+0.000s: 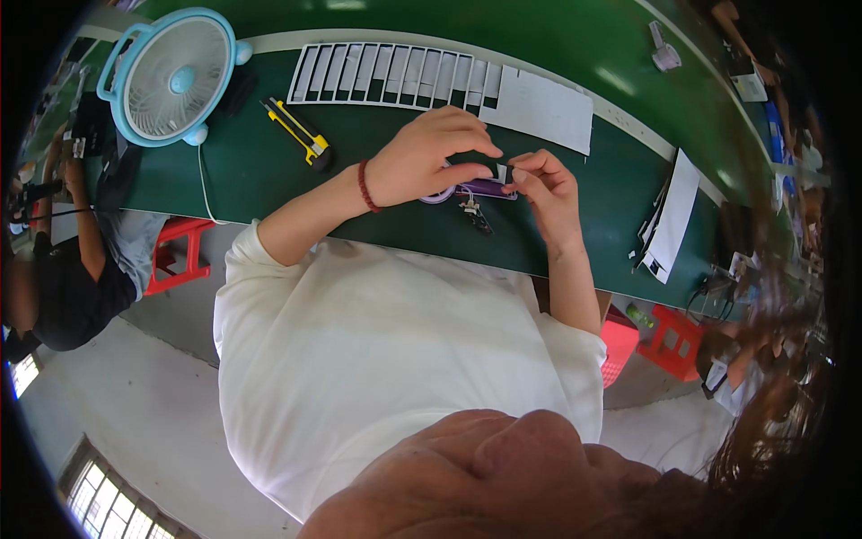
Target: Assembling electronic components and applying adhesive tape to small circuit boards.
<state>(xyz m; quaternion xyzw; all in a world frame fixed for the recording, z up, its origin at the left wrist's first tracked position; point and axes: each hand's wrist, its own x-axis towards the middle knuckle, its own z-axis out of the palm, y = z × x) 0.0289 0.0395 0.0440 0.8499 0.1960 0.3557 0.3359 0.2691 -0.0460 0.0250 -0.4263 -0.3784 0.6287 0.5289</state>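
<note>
My left hand (431,157), with a dark red beaded bracelet at the wrist, arches over the table. Its thumb and fingers are apart, with nothing visible between them. Close by on the right, my right hand (549,191) pinches a small black-and-white strip (505,172) between thumb and fingertips. A purple flat-sided object (488,188) lies beneath the fingers, partly hidden by both hands. Next to it are a loop of white cable (437,197) and a small dark part with a white connector (476,216), near the table's front edge.
A white slotted frame (382,76) and a white sheet (543,108) lie behind my hands. At left are a yellow-and-black utility knife (298,133) and a blue fan (178,79) with its cord. White and black sheets (669,220) lie at right. People sit at both sides.
</note>
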